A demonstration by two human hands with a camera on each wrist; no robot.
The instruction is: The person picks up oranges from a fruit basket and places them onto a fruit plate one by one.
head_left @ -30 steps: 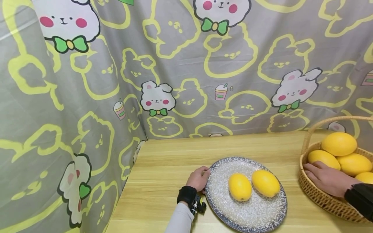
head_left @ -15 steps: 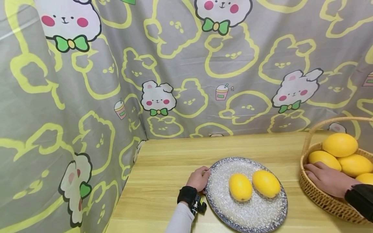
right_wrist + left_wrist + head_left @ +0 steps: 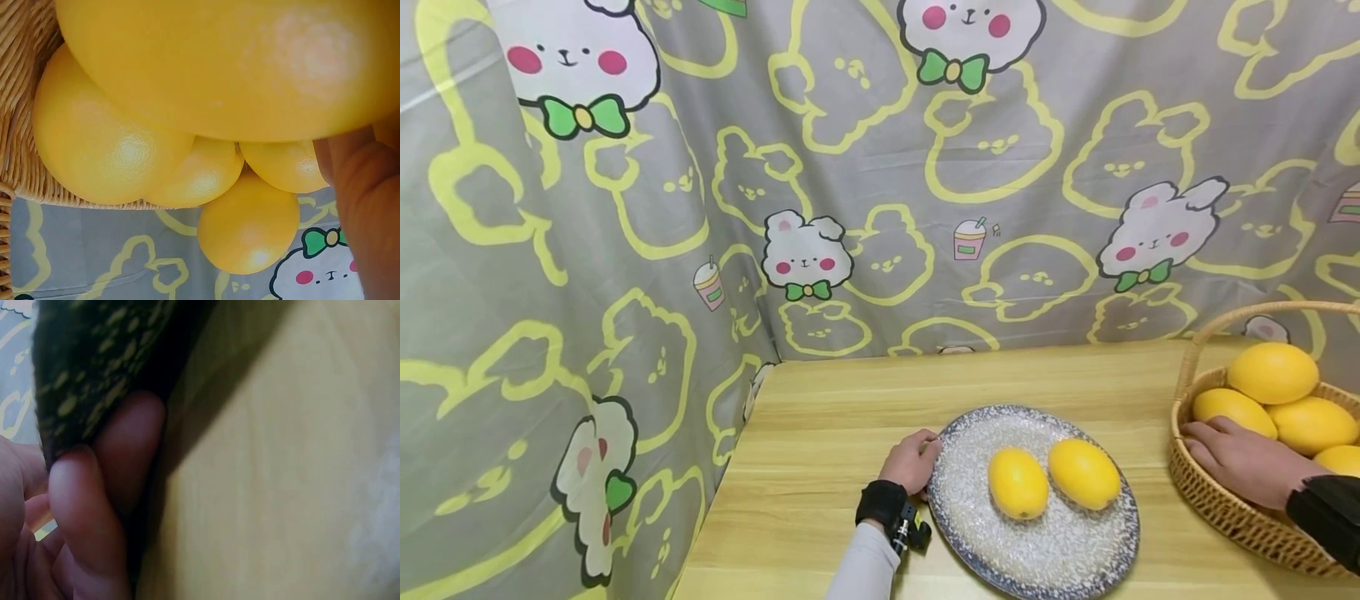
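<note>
My left hand pinched the white-speckled, dark-rimmed plate — my right hand touched glossy yellow fruit, its grip I couldn't tell.

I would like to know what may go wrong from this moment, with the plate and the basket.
The left hand grips the plate at its rim; if that side is lifted, the two yellow fruits on it might roll.

The right hand is in the basket, where the top fruit seems to rest on others; disturbing them might make it tumble.
</note>
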